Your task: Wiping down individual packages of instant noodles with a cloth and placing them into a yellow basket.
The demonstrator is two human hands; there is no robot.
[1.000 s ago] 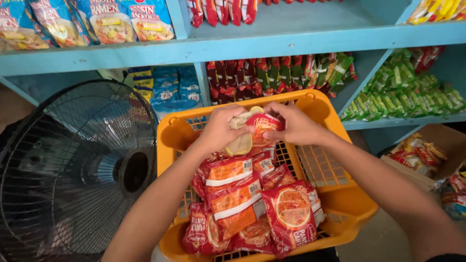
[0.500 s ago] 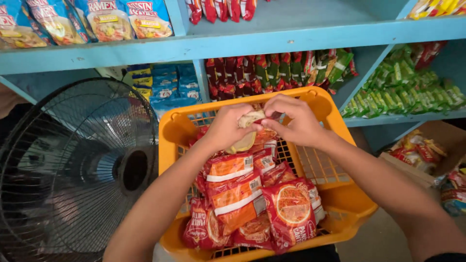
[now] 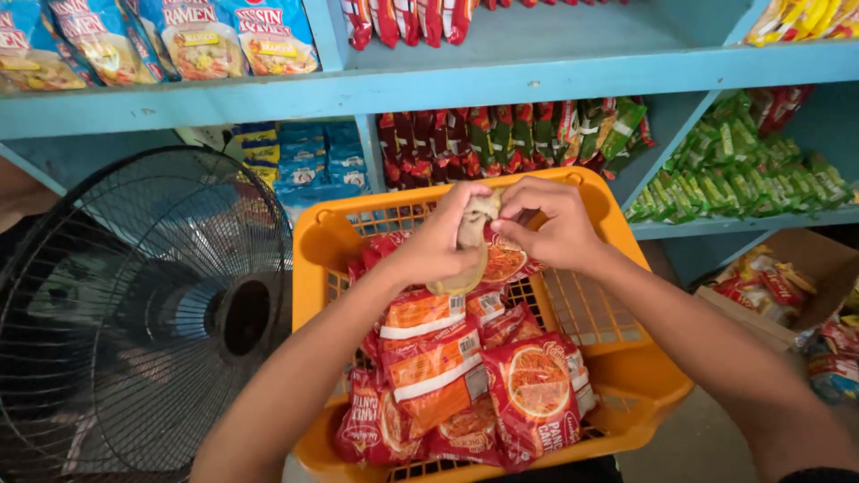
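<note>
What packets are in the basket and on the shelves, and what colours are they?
Red and orange noodle packets: flat, piled in the orange basket.
Tan packet: held by the left hand and right hand over the basket.
Blue noodle bags: top shelf, left.
Small blue packs: lower shelf, behind the fan.
Red and green sachets: lower shelf, middle.
Green sachets: right shelf.

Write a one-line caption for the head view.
Both hands, left hand and right hand, pinch a beige cloth above an orange basket of noodle packets.

A pale tan, rounded packet (image 3: 467, 241) sits pinched upright between both hands over the orange basket's far end. Its lower edge touches the red noodle packs beneath.
</note>
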